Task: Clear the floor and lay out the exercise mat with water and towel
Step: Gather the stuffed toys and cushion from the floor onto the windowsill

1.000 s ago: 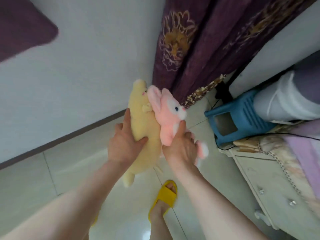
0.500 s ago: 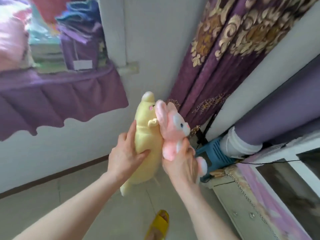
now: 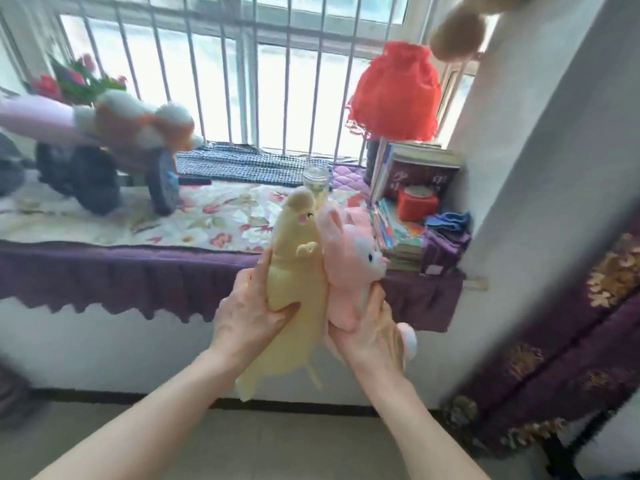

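I hold two soft toys side by side in front of a window ledge. My left hand (image 3: 251,315) grips the middle of a long yellow plush toy (image 3: 294,271), whose head points up toward the ledge. My right hand (image 3: 372,332) grips a pink plush rabbit (image 3: 346,268) from below, its white face turned right. Both toys touch each other and hang just short of the ledge's front edge. A clear bottle (image 3: 317,181) stands on the ledge directly behind the yellow toy's head, partly hidden.
The ledge (image 3: 138,220) has a floral cloth and a purple scalloped skirt. On it sit a wheeled plush toy (image 3: 131,147), a checked cloth (image 3: 242,164), stacked books (image 3: 415,174), a red box (image 3: 417,204) and folded cloths (image 3: 446,233). Purple curtain (image 3: 554,358) hangs right. Barred window behind.
My view has swung up from the floor and wall to the window ledge. Both hands have kept their grip on the toys and carried them up toward the ledge.
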